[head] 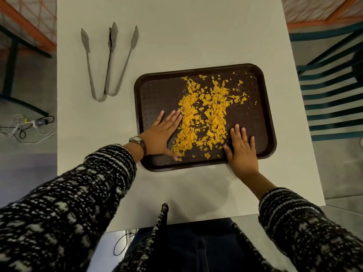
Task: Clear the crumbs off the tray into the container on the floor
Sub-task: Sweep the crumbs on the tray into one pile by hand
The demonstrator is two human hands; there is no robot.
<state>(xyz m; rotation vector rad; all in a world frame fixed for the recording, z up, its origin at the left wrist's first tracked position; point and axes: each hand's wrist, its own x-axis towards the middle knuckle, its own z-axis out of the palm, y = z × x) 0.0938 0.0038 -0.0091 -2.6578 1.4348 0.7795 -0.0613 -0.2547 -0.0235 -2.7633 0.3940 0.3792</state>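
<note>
A dark brown tray (157,89) lies on the white table, right of centre. Orange-yellow crumbs (204,112) are spread over its middle in a loose heap, with stray bits toward the far right corner. My left hand (163,134) lies flat on the tray's left part, fingers apart, its edge touching the crumbs. My right hand (242,150) lies flat on the tray's near right part, beside the heap, its heel over the near rim. Neither hand holds anything. No container on the floor is in view.
Two metal tongs (110,61) lie on the white table (196,36) to the far left of the tray. A teal slatted chair (332,99) stands to the right. Cables and a power adapter (37,122) lie on the floor at the left.
</note>
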